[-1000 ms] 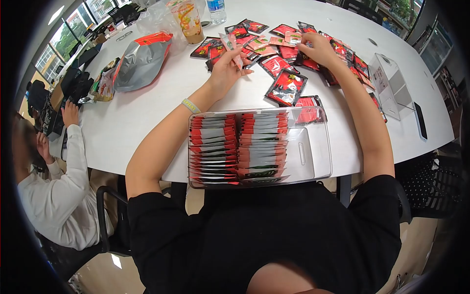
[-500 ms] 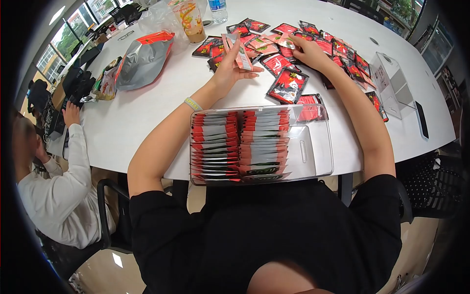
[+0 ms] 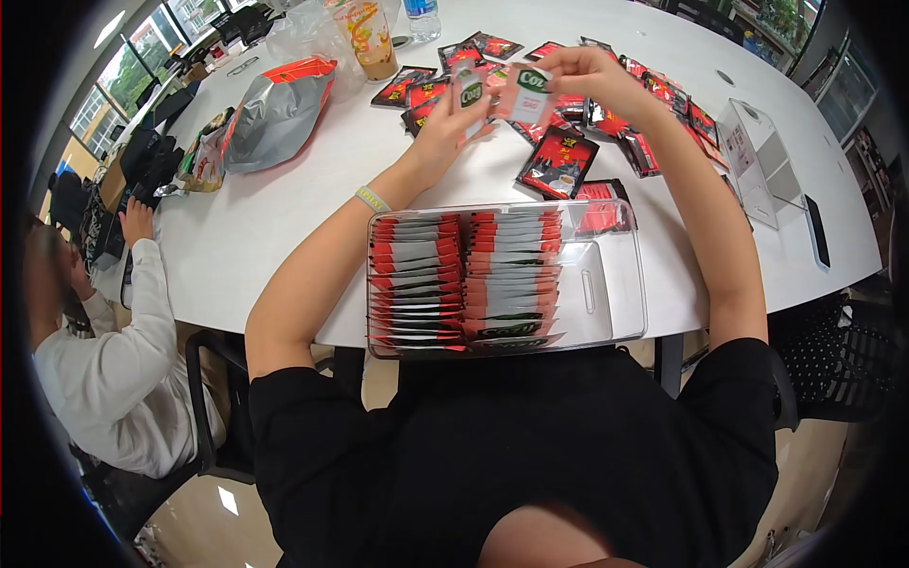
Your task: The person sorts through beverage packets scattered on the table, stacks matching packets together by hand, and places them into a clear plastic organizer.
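Observation:
My left hand [image 3: 439, 140] is closed around pink-and-white sachets [image 3: 470, 93], held upright above the far part of the table. A pink sachet [image 3: 526, 98] with a green label is pinched in my right hand [image 3: 602, 85], and its edge meets my left fingertips. Below both hands lies a loose pile of red-and-black sachets [image 3: 559, 165]. Close to my body, a clear plastic box [image 3: 640, 284] holds two rows of upright sachets [image 3: 414, 284]; the section at its right has none standing in it.
On the white table [image 3: 227, 275], a silver-and-red bag [image 3: 275, 118], a drink cup [image 3: 369, 43] and a water bottle [image 3: 422, 21] stand back left. A clear acrylic stand [image 3: 757, 166] and a phone [image 3: 815, 232] lie right. Another person [image 3: 123, 369] sits at left.
My right hand has lifted a pink sachet off the pile and brought it left, up to my left hand. The sachets in my left hand have turned, showing a green label.

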Demonstrator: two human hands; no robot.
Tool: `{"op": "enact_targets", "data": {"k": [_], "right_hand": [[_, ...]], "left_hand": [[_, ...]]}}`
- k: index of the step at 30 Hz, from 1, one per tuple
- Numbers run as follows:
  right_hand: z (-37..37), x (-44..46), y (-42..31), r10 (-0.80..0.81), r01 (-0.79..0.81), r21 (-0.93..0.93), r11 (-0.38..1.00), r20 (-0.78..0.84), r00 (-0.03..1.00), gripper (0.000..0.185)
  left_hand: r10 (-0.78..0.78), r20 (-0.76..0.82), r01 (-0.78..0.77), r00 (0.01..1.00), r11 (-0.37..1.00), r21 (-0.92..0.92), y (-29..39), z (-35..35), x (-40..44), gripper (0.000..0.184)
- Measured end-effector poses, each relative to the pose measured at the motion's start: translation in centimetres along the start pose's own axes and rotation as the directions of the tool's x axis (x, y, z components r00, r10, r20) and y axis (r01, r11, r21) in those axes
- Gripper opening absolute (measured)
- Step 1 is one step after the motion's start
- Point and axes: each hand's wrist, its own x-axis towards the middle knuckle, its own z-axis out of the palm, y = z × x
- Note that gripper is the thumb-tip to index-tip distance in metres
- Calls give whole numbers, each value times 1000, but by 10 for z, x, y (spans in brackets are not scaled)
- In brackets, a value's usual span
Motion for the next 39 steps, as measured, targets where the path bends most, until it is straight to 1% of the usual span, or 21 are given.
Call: {"op": "enact_targets", "data": {"k": [1,3,5,7,8,9,10,11,12,13,15,16,19,20,24,26,27,29,34,38,39], "right_hand": [[7,2,2,1,-1,1,1000,-1,1000,27],[22,5,10,12,-12,3,1000,72,997,26],[36,4,12,-12,12,-9,1000,101,995,24],[46,1,9,-34,34,-190,981,5,999,23],[43,6,21,-124,121,-216,969,-1,992,22],[39,7,27,-121,118,-215,969,-2,993,22],[34,6,31,-150,110,-314,943,-105,983,24],[28,5,36,-188,92,-409,908,-202,961,28],[20,0,35,-243,96,-573,814,-186,952,39],[12,-2,48,-244,99,-575,812,-181,953,39],[5,-3,71,-329,49,-852,521,-147,933,50],[2,-5,73,-185,-6,-826,563,-133,974,54],[7,-5,74,-217,-2,-894,448,-111,970,55],[10,-5,76,-288,21,-913,408,-106,952,49],[12,-3,66,-420,113,-889,444,-95,903,29],[14,-1,55,-480,223,-683,696,-212,851,13],[14,1,51,-481,222,-683,696,-214,850,13],[12,6,44,-287,227,-243,943,-248,925,14],[25,7,27,-288,297,57,953,-126,949,14],[29,8,28,-321,318,-47,947,-80,944,14],[28,7,29,-345,339,-75,938,-95,934,13]], "left_hand": [[-2,0,2,1000,1000,1,-5,-4,2,47],[-42,144,2,989,964,265,-11,-9,5,42],[-104,119,55,987,930,363,-6,-9,1,41],[-185,50,143,981,879,455,-6,-11,2,44],[-187,51,144,981,879,455,-9,-11,3,44],[-120,22,106,993,936,335,-13,-9,3,43],[-56,-18,59,998,976,211,-16,-9,3,42],[-56,-19,59,998,976,209,-17,-11,5,42],[-81,17,78,997,991,109,-12,-10,5,41],[-100,56,99,993,995,8,-10,-11,6,40],[-114,60,116,992,993,-22,-7,-13,7,40],[-134,68,137,989,989,-47,-6,-13,7,40],[-73,0,73,997,997,24,-2,-7,3,37],[-75,-1,75,997,997,26,-4,-7,3,37],[-25,-117,19,993,999,-50,-9,-11,7,32],[-28,-134,19,991,997,-72,-9,-12,9,31],[-42,-129,31,991,996,-83,-9,-12,9,30],[-57,-126,45,990,994,-96,-8,-12,8,30],[24,10,-24,1000,998,56,-5,-8,5,41],[114,-78,-98,990,979,178,-11,-11,10,47],[162,-179,-127,970,973,193,-9,-13,12,51]]}}
